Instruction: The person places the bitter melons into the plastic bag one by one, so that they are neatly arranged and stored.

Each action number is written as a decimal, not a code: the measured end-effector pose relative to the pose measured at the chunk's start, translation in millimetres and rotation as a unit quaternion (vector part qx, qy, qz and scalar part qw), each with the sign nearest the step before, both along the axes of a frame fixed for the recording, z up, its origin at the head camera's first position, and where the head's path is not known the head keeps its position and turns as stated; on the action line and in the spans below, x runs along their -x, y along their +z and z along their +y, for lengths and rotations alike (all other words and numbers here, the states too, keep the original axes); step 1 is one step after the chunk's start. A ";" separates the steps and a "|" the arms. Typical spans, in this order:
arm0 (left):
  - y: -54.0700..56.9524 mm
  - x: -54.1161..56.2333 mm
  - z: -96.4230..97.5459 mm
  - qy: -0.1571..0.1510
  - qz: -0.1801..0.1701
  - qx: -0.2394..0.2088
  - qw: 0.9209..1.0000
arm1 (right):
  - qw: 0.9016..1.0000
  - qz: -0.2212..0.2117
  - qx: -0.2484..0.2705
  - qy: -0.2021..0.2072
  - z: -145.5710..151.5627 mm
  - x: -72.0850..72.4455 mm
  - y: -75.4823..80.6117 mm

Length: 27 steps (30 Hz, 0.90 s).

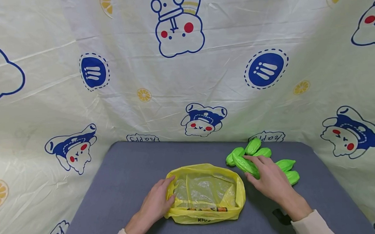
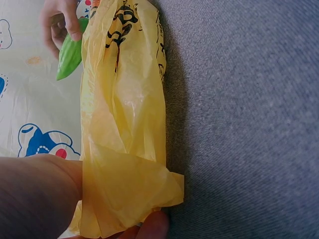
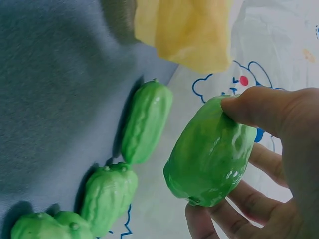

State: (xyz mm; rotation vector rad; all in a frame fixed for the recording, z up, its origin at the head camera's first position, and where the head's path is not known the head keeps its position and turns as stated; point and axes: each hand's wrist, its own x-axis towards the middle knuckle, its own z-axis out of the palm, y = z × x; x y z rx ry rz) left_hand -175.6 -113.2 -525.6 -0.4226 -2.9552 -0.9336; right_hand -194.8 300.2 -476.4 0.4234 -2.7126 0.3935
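A yellow plastic bag (image 1: pixel 240 195) stands with its mouth spread wide at the middle front of the table, dark print on its near side. My left hand (image 1: pixel 155 201) holds the bag's left rim; in the left wrist view the yellow film (image 2: pixel 124 189) hides most of its fingers. To the right of the bag, my right hand (image 1: pixel 270 179) grips a glossy green bitter gourd (image 3: pixel 209 154) between thumb and fingers, held above the table. Several similar gourds (image 3: pixel 145 122) lie around and behind that hand, some partly covered by it in the head view.
The grey table (image 1: pixel 126 169) has its back edge against a pale printed sheet (image 1: pixel 198 74), which hangs behind and on both sides. Dark wrist straps (image 1: pixel 281 217) show below the hands.
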 end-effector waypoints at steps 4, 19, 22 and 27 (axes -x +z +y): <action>-0.2 0.1 0.4 0.002 -0.001 0.002 1.000 | 1.000 0.007 0.000 0.009 -4.1 -1.9 4.4; 0.8 0.8 0.7 -0.003 0.014 -0.007 1.000 | 1.000 -0.018 -0.012 0.017 -26.7 -4.1 21.1; 0.5 0.6 0.5 -0.005 0.018 -0.012 1.000 | 0.999 -0.022 -0.010 0.021 -32.5 -4.3 23.8; -1.2 -0.2 0.5 -0.004 0.021 -0.017 1.000 | 0.999 -0.043 -0.005 0.024 -42.8 -4.4 26.7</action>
